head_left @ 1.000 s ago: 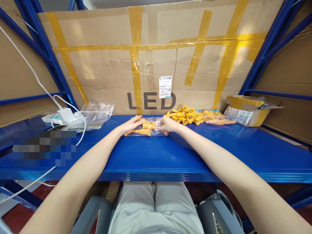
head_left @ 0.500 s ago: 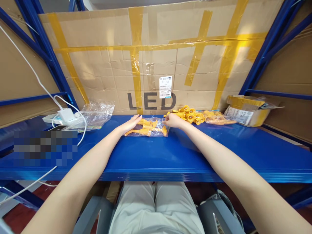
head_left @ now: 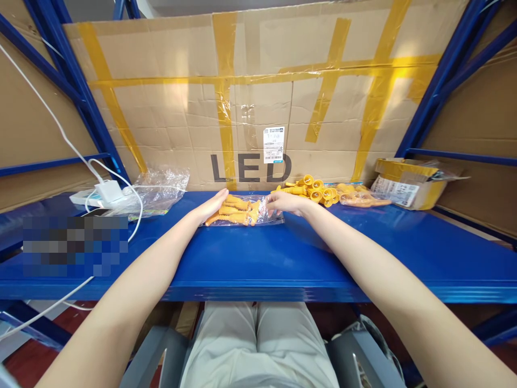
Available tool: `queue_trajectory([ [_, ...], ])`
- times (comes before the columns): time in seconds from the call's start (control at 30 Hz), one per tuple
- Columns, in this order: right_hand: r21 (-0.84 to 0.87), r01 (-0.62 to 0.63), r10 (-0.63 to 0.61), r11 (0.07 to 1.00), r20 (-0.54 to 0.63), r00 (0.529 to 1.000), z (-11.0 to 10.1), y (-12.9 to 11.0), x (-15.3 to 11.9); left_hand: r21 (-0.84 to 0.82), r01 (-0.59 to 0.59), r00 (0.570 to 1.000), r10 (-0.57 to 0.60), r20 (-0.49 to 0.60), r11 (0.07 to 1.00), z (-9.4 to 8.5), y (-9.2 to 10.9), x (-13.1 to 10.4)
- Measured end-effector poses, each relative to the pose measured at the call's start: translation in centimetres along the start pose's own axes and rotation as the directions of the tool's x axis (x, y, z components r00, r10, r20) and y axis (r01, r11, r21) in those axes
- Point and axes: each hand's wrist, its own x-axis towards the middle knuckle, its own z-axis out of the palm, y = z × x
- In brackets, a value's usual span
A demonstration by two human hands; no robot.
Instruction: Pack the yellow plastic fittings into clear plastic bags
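Observation:
A clear plastic bag with several orange-yellow pieces point(head_left: 238, 211) inside lies flat on the blue shelf point(head_left: 258, 258). At the bag's left end rests my left hand point(head_left: 214, 205), its fingers stretched out and together along the edge, gripping nothing. My right hand point(head_left: 285, 203) is at the bag's right end, fingers bent and spread a little over the clear plastic. A pile of loose yellow cone-ended pieces point(head_left: 315, 191) sits just behind and to the right of my right hand.
Right of the pile lies another filled bag point(head_left: 361, 195), then an open cardboard box point(head_left: 412, 186). On the left are crumpled clear bags point(head_left: 161, 188), a white charger point(head_left: 110, 191) and its cable. A large cardboard sheet point(head_left: 161, 124) stands behind.
The pieces in the bag lie closer together and further left. My right hand has opened from a pinch and its fingers have come down over the bag's right end.

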Motion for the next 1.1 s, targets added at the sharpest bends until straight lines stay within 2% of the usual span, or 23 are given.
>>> queue_trajectory([
  [0.13,0.056,0.021,-0.022,0.998,0.016,1.000,0.5,0.1,0.1,-0.097,0.075,0.997,-0.074,0.014,0.992,0.0,0.3,-0.1],
  [0.27,0.226,0.018,-0.018,0.974,-0.001,1.000,1.1,0.4,0.5,-0.104,0.087,0.996,-0.089,-0.009,0.991,0.0,-0.1,0.2],
  [0.4,0.509,-0.035,0.041,0.860,-0.001,0.999,2.0,0.3,0.8,-0.098,0.069,0.997,-0.072,-0.021,0.993,0.0,-0.2,0.2],
  [0.5,0.618,-0.062,0.080,0.784,-0.001,0.997,2.7,0.2,1.1,-0.128,0.063,0.998,-0.064,-0.008,0.990,0.2,0.1,0.1],
  [0.77,0.689,-0.085,0.185,0.719,-0.072,0.980,4.0,0.0,1.8,-0.162,0.124,0.992,-0.128,-0.019,0.979,0.4,0.3,0.2],
  [0.97,0.697,-0.100,0.165,0.710,-0.027,0.986,3.7,0.3,1.8,0.030,0.124,0.985,-0.119,-0.123,0.992,0.2,-0.5,0.7],
  [1.1,0.635,-0.053,0.150,0.771,-0.100,0.984,2.3,0.3,1.6,0.084,0.125,0.981,-0.111,-0.159,0.989,-0.3,-1.5,1.3],
])
